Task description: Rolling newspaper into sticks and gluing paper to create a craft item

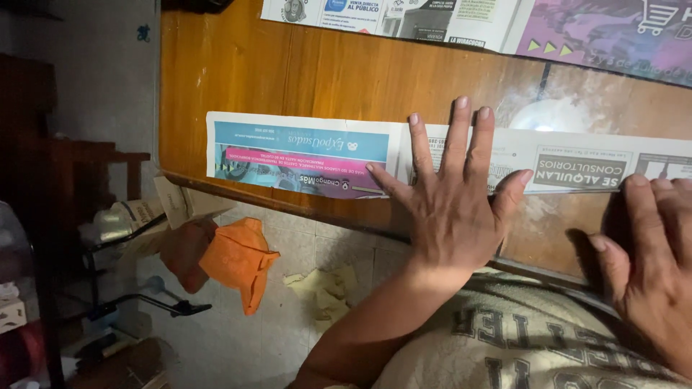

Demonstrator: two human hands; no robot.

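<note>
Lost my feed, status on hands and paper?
Left hand flat, fingers spread on folded newspaper strip. Right hand pressing its right end. Nothing blocking.

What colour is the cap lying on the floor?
The cap is orange, seen in the head view, below the table's edge.

Warm overhead light, glare patch on wooden table [555, 115], dim shadowy left side, sharp focus

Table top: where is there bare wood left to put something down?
The widest bare band of the wooden table runs between the newspaper sheets at the far edge and the folded newspaper strip. A smaller patch lies near the edge between the left hand and right hand. The strip itself is crowded.
</note>
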